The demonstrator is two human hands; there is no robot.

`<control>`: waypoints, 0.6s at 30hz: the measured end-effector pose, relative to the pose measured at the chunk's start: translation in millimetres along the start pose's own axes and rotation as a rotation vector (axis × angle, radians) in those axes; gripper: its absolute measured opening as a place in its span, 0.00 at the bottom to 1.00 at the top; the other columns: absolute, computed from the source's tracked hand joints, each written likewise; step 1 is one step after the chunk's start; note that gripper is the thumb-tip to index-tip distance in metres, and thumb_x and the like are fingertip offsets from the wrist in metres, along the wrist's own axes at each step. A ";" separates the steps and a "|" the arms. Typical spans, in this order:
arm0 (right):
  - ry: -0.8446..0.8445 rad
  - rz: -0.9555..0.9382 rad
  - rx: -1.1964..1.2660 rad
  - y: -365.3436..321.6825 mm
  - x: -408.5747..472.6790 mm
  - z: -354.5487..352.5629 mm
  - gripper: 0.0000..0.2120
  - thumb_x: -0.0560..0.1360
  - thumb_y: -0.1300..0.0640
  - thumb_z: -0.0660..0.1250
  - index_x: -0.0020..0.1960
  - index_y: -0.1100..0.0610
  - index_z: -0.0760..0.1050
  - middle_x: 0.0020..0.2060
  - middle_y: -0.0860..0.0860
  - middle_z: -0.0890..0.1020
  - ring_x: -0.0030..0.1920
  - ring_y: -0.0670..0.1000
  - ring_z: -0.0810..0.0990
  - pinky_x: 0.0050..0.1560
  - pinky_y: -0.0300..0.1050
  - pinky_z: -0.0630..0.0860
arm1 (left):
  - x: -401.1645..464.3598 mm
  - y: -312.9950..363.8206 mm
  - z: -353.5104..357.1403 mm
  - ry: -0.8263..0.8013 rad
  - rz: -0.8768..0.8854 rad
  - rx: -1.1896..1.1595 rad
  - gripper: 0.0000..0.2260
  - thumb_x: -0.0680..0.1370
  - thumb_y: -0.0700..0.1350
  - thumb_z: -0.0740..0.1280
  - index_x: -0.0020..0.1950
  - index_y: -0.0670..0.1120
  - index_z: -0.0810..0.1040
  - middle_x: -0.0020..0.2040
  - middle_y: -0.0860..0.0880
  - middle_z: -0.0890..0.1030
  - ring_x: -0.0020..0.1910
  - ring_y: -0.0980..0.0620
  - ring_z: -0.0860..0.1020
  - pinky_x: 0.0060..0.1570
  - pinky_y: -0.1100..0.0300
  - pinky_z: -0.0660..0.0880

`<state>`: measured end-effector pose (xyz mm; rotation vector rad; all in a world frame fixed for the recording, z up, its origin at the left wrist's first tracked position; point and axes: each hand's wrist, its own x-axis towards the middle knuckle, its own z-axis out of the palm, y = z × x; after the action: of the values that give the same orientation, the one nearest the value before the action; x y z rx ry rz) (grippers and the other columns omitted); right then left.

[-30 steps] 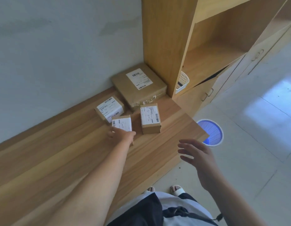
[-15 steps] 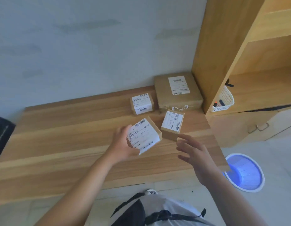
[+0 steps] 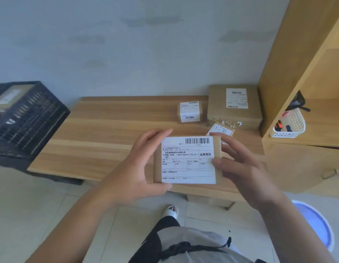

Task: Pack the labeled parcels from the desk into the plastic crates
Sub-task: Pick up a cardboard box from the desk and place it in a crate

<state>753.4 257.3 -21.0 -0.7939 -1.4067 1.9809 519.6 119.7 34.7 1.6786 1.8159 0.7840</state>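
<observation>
Now the small parcel (image 3: 187,160) is up off the counter (image 3: 108,130) and held flat with its white label facing up; half a second ago only the left hand (image 3: 138,168) had it, tilted, low over the wood. Both hands hold it now. Left fingers (image 3: 155,133) wrap its left side, with the thumb under the bottom edge. The right hand (image 3: 241,168) has come in, and its fingers press the right edge.

The counter is light striped wood against a pale wall. At 1 o'clock from the held parcel sit three more parcels: a little one (image 3: 190,112), a big flat one (image 3: 234,106), and one half hidden behind the right fingers (image 3: 220,130). At 9 o'clock stands a black plastic crate (image 3: 28,120) with a box inside. At 3 o'clock is a wood shelf (image 3: 317,120) with a white basket (image 3: 290,126). The floor is pale tile.
</observation>
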 end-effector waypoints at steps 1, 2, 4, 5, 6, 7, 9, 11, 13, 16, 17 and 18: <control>0.004 -0.024 0.027 -3.9 -4.0 -2.3 0.28 0.69 0.61 0.71 0.68 0.49 0.78 0.63 0.52 0.84 0.61 0.59 0.84 0.62 0.65 0.79 | -1.5 1.9 -1.6 0.015 0.000 -0.086 0.50 0.68 0.42 0.82 0.80 0.68 0.57 0.77 0.68 0.58 0.79 0.66 0.56 0.74 0.70 0.58; 0.006 -0.049 0.046 -7.7 -8.2 -4.4 0.28 0.69 0.62 0.71 0.68 0.50 0.78 0.63 0.52 0.84 0.61 0.59 0.84 0.60 0.63 0.80 | -2.6 3.4 -2.2 0.027 -0.001 -0.189 0.50 0.67 0.45 0.83 0.79 0.69 0.57 0.79 0.66 0.60 0.79 0.65 0.57 0.77 0.63 0.58; 0.001 -0.097 0.070 -14.3 -17.5 -7.9 0.28 0.69 0.63 0.70 0.68 0.49 0.79 0.63 0.52 0.84 0.60 0.58 0.84 0.55 0.56 0.83 | -4.4 7.2 -0.6 0.046 0.004 -0.405 0.47 0.66 0.50 0.81 0.79 0.68 0.61 0.79 0.62 0.64 0.80 0.59 0.61 0.76 0.50 0.62; 0.000 -0.112 0.076 -16.0 -22.4 -9.7 0.28 0.69 0.63 0.70 0.68 0.49 0.79 0.63 0.52 0.84 0.61 0.58 0.84 0.54 0.54 0.83 | -5.5 9.2 2.3 0.050 0.010 -0.482 0.45 0.67 0.49 0.80 0.79 0.65 0.62 0.79 0.59 0.66 0.80 0.55 0.63 0.75 0.47 0.65; 0.000 -0.119 0.081 -16.8 -27.4 -11.3 0.28 0.69 0.63 0.70 0.68 0.50 0.78 0.64 0.52 0.83 0.61 0.59 0.84 0.54 0.55 0.83 | -6.6 11.4 6.0 0.047 0.021 -0.530 0.43 0.68 0.48 0.78 0.79 0.62 0.64 0.78 0.57 0.68 0.79 0.52 0.65 0.73 0.46 0.69; 0.006 -0.123 0.088 -16.6 -31.9 -12.8 0.28 0.69 0.63 0.70 0.69 0.50 0.78 0.64 0.52 0.83 0.61 0.59 0.84 0.55 0.56 0.83 | -7.8 13.0 10.1 0.045 0.036 -0.558 0.41 0.68 0.46 0.77 0.78 0.60 0.65 0.78 0.56 0.69 0.78 0.50 0.67 0.69 0.48 0.73; 0.028 -0.127 0.088 -15.6 -40.8 -15.1 0.29 0.69 0.63 0.70 0.69 0.50 0.77 0.65 0.52 0.83 0.61 0.58 0.84 0.55 0.57 0.80 | -9.9 16.1 17.5 0.033 0.047 -0.602 0.38 0.69 0.44 0.76 0.77 0.59 0.68 0.76 0.55 0.72 0.75 0.49 0.71 0.61 0.55 0.78; 0.049 -0.135 0.066 -14.7 -49.2 -17.2 0.29 0.69 0.62 0.70 0.70 0.48 0.77 0.65 0.51 0.82 0.61 0.58 0.84 0.57 0.59 0.78 | -10.5 18.0 21.4 0.004 0.042 -0.616 0.37 0.69 0.44 0.76 0.77 0.58 0.69 0.76 0.54 0.72 0.73 0.49 0.73 0.59 0.58 0.78; 0.056 -0.144 0.067 -14.1 -56.8 -19.5 0.29 0.70 0.62 0.70 0.69 0.47 0.77 0.65 0.51 0.82 0.61 0.57 0.84 0.56 0.58 0.78 | -10.1 19.7 23.2 -0.023 0.031 -0.615 0.38 0.68 0.44 0.76 0.77 0.58 0.69 0.76 0.53 0.72 0.72 0.48 0.73 0.59 0.57 0.79; 0.058 -0.146 0.102 -12.4 -64.1 -22.7 0.29 0.71 0.62 0.69 0.71 0.49 0.76 0.66 0.52 0.82 0.63 0.58 0.83 0.56 0.57 0.78 | -10.5 23.9 25.6 -0.063 0.026 -0.613 0.41 0.67 0.43 0.77 0.78 0.57 0.66 0.77 0.54 0.70 0.72 0.49 0.74 0.59 0.53 0.79; 0.056 -0.143 0.117 -11.9 -65.3 -23.1 0.29 0.71 0.62 0.69 0.71 0.49 0.76 0.66 0.52 0.82 0.64 0.59 0.83 0.57 0.58 0.78 | -11.1 24.8 26.0 -0.078 0.023 -0.608 0.43 0.66 0.43 0.78 0.79 0.56 0.65 0.78 0.56 0.69 0.73 0.49 0.73 0.60 0.52 0.79; 0.053 -0.140 0.132 -11.2 -66.3 -23.0 0.28 0.71 0.62 0.69 0.71 0.49 0.76 0.66 0.52 0.82 0.64 0.59 0.82 0.58 0.59 0.78 | -12.1 25.7 25.7 -0.094 0.019 -0.597 0.45 0.66 0.43 0.78 0.80 0.57 0.64 0.78 0.57 0.68 0.74 0.50 0.72 0.62 0.50 0.78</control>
<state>815.3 225.3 -7.4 -0.6657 -1.2526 1.9095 556.7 110.5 35.8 1.3118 1.3223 1.1015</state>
